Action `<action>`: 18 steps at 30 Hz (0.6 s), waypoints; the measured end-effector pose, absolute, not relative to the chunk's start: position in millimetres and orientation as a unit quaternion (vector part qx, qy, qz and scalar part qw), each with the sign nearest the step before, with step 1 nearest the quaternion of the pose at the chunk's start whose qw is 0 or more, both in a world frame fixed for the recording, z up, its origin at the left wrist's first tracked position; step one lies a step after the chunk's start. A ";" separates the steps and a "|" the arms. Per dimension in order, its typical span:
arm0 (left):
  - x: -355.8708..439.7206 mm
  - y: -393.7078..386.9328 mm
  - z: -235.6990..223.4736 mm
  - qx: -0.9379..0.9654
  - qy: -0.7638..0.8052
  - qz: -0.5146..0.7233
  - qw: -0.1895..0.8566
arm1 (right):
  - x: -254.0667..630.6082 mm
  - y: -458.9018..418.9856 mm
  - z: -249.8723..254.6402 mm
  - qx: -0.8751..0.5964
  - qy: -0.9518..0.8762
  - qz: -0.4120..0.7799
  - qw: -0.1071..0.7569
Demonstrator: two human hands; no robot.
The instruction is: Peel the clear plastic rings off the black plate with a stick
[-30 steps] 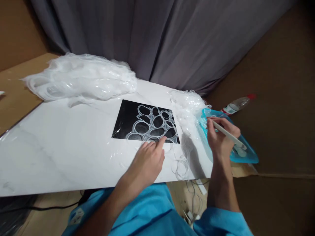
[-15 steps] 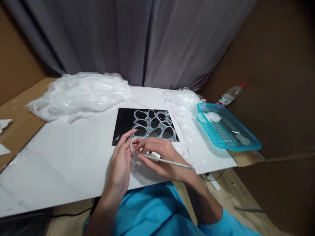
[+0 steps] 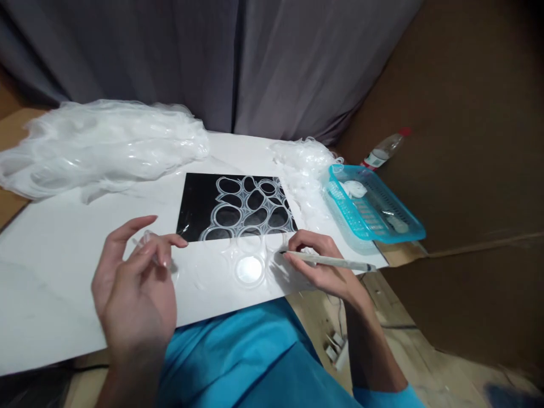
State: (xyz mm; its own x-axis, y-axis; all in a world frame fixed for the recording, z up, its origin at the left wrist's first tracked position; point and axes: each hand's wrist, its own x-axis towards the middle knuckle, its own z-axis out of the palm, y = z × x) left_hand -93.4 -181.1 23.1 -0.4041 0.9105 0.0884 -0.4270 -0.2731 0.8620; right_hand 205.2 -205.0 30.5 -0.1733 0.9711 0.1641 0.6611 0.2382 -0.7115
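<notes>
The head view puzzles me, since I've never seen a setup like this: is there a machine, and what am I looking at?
There's no machine here: a person works with two bare hands. The camera sits on their head, looking forward and down, so blue clothing shows below.

On the white table lies a black sheet partly covered with pale loops. A big whitish, see-through heap lies at the back left, and a smaller heap beside the blue basket on the right. A bottle with a red cap leans behind the basket.

The right hand holds a slim pale tool, perhaps tweezers. Something clear shows at the left hand's fingers, too indistinct to name.
</notes>
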 end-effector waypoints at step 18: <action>-47.2 -247.4 -43.7 0.844 0.373 0.380 0.059 | 205.7 -230.3 13.9 -0.573 -0.639 0.370 0.356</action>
